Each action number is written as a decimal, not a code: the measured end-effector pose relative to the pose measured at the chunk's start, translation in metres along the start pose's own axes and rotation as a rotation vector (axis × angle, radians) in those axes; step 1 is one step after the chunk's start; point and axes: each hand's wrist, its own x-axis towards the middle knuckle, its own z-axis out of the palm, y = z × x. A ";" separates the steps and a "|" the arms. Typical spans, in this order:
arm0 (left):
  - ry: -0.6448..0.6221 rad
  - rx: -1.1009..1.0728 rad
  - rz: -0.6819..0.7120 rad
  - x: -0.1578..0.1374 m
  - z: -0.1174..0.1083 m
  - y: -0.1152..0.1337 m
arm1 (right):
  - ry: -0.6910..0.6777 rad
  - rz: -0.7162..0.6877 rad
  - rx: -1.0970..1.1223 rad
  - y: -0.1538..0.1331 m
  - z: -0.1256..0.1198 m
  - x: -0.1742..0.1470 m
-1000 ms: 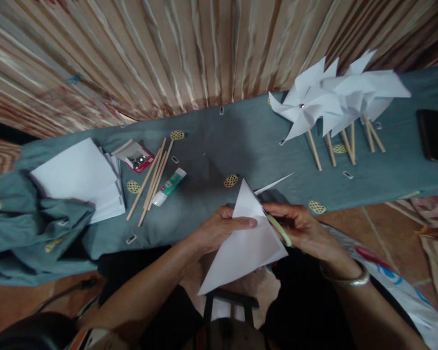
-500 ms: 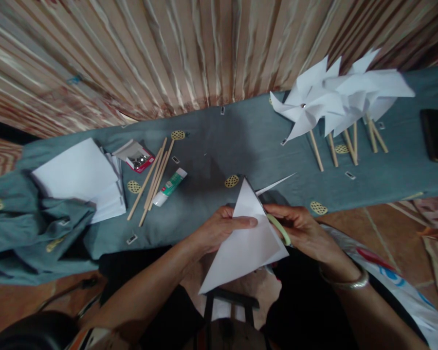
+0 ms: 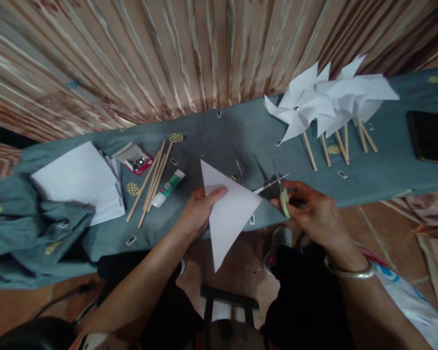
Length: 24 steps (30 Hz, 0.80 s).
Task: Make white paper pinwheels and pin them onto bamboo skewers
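My left hand (image 3: 200,209) pinches a folded white sheet of paper (image 3: 231,209) by its left edge, thumb on top. The paper forms a triangle and hangs partly past the table's front edge. To its right, my right hand (image 3: 314,209) grips scissors (image 3: 283,197) by their pale green handles, blades pointing away from me and apart from the paper. Thin paper strips (image 3: 272,183) lie on the cloth near the blades. Several white paper pinwheels (image 3: 324,104) on wooden sticks rest at the back right.
A stack of white paper (image 3: 76,172) lies at the left on the grey-green tablecloth (image 3: 219,138). Near it are an opened small box of metal pins (image 3: 137,160), several wooden sticks (image 3: 154,182) and a glue stick (image 3: 168,188). A dark phone (image 3: 428,136) lies far right. A curtain (image 3: 190,53) hangs behind.
The scissors have come away from the paper to the right in my right hand. My left hand has moved left and turned the paper. Another thin strip now shows by the paper.
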 end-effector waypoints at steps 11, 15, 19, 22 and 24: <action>0.137 -0.176 0.329 0.003 -0.007 0.001 | 0.057 -0.160 -0.690 -0.025 0.011 0.006; 0.145 -0.227 0.329 0.001 -0.010 0.002 | -0.002 -0.144 -0.807 -0.037 0.015 0.013; 0.128 -0.269 0.242 -0.003 -0.013 0.003 | 0.038 -0.191 -0.834 -0.029 0.014 0.019; 0.112 -0.297 0.198 -0.004 -0.014 0.002 | 0.076 -0.214 -0.837 -0.021 0.012 0.022; 0.103 -0.316 0.181 -0.004 -0.015 0.001 | 0.119 -0.177 -0.845 -0.018 0.012 0.023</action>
